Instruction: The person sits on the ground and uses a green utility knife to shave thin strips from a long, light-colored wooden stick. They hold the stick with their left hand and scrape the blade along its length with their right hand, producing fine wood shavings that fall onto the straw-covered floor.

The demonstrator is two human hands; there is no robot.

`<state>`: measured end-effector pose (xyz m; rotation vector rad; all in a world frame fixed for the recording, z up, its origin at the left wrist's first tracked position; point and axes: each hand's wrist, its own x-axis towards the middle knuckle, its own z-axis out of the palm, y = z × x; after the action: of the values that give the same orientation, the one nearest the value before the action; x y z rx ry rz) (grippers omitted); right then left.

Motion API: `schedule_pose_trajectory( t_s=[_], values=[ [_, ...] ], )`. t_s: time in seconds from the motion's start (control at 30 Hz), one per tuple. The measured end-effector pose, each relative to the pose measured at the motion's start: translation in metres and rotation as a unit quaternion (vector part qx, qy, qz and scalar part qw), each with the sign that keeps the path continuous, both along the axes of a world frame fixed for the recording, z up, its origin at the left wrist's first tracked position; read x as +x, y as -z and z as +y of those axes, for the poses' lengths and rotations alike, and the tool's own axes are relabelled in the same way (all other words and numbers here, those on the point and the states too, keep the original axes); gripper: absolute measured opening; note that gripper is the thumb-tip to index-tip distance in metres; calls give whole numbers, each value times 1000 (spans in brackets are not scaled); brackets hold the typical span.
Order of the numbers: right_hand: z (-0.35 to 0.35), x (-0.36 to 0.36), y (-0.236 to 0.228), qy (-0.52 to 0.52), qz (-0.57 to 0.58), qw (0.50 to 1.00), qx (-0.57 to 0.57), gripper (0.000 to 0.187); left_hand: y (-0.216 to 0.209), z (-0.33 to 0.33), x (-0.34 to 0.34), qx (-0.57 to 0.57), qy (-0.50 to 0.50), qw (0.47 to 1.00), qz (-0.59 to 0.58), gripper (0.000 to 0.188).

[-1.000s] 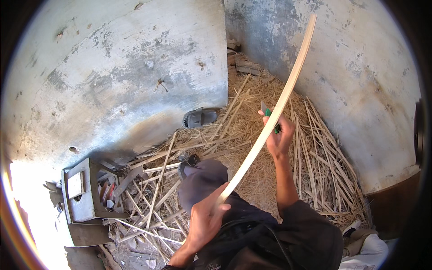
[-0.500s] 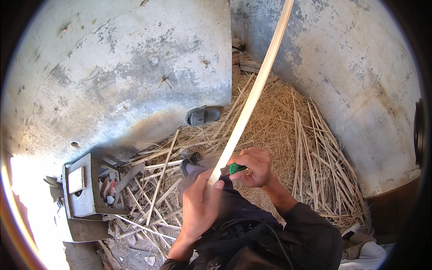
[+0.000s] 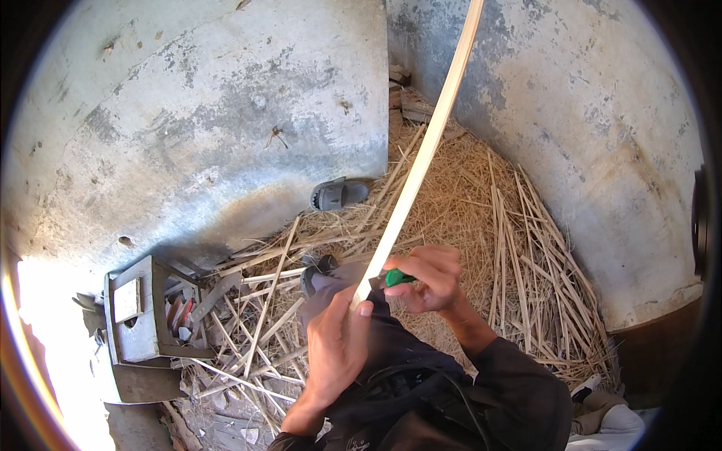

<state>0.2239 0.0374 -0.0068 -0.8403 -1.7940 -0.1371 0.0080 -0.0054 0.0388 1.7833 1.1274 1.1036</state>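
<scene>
My left hand [image 3: 337,346] is closed around the lower end of a long, pale split wooden strip [image 3: 423,159], which slants up and away to the top of the view. In my right hand [image 3: 436,276] is a small knife with a green handle [image 3: 399,278]. The short dark blade meets the strip's right edge just above my left fingers; how deep it sits cannot be made out. Both hands are over my dark-clothed lap.
Shavings [image 3: 459,195] cover the floor, with loose strips [image 3: 538,278] along the right wall. A grey slipper [image 3: 340,194] lies by the left wall [image 3: 226,113]. At lower left is a weathered wooden box [image 3: 143,319] with odds and ends inside.
The upper part of the strip has swung slightly left. My right hand and the knife have shifted a little to the right, while my left hand has barely moved.
</scene>
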Motion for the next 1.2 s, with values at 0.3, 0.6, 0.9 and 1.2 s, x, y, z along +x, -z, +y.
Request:
schedule_pose_trajectory(
  t_s=[0.3,0.6,0.9,1.2],
  values=[
    [-2,9,-5,21,35,999,-9,32,-7,-6,-5,-94,9,995,25,28],
    [46,66,26,96,240,961,-98,31,20,-42,-21,-153,89,982,72,23],
    [9,16,47,-9,203,967,-153,33,22,2,-14,15,-42,999,32,18],
    [4,-7,21,-49,46,997,-37,40,5,6,-5,66,-21,997,45,17]
  ],
)
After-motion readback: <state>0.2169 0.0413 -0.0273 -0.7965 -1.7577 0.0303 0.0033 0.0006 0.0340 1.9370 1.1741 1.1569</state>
